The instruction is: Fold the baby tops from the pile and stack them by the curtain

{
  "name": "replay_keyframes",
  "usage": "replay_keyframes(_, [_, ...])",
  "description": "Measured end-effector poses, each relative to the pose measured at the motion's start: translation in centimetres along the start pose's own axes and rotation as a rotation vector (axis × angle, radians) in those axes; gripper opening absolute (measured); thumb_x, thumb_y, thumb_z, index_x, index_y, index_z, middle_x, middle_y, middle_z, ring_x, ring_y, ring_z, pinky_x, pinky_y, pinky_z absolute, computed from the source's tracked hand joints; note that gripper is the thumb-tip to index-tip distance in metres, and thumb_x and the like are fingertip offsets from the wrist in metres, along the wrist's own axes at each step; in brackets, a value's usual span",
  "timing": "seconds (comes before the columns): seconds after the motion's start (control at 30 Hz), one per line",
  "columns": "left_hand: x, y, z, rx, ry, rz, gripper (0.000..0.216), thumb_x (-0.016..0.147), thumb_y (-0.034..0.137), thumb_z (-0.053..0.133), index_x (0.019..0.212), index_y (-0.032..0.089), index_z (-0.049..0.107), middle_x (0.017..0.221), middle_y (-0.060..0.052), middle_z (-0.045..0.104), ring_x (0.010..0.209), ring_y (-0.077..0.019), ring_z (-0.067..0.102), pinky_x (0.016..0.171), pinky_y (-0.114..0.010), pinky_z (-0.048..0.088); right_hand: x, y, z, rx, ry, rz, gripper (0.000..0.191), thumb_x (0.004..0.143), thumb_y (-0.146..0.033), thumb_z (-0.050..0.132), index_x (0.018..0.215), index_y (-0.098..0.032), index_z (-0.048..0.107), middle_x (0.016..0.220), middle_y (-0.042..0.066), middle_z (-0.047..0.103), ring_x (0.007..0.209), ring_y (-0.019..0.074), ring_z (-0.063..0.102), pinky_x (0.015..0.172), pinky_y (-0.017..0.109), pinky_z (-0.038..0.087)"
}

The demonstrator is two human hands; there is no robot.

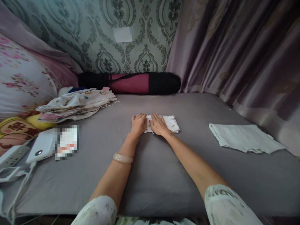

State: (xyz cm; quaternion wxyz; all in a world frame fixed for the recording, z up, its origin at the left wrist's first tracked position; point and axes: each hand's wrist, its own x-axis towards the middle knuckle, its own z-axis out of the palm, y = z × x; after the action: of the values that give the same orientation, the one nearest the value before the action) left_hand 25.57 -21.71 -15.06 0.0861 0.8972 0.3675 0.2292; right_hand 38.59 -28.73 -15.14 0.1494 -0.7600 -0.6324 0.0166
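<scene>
A small folded white cloth [172, 122] with little dark prints lies on the grey sheet in front of me. My right hand [159, 124] rests flat on its left part, fingers stretched out and pointing away from me. At the cloth's left edge is my left hand [139, 123], palm down with fingers slightly bent and apart, touching that edge. Both hands cover part of the cloth, and what lies under the palms is hidden. Further right sits a larger folded pale cloth [246, 137], apart from my hands.
A stack of folded clothes [79, 101] lies back left, beside a floral pillow [21, 75]. A white power bank [43, 145], a power strip [14, 156] and cables occupy the left front. A black and red long bag [131, 83] lies along the wall; curtains [211, 47] hang at right.
</scene>
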Motion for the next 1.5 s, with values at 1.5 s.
replay_keyframes(1.5, [1.2, -0.9, 0.2, 0.019, -0.326, -0.105, 0.048, 0.094, 0.036, 0.035, 0.139, 0.024, 0.046, 0.150, -0.011, 0.040, 0.140, -0.0280, 0.032, 0.109, -0.051, 0.030, -1.0, 10.3, -4.8, 0.257, -0.017, 0.484, 0.044, 0.096, -0.028, 0.031, 0.129, -0.017, 0.058, 0.125, 0.010, 0.064, 0.111, 0.0176, 0.061, 0.088, 0.026, 0.045])
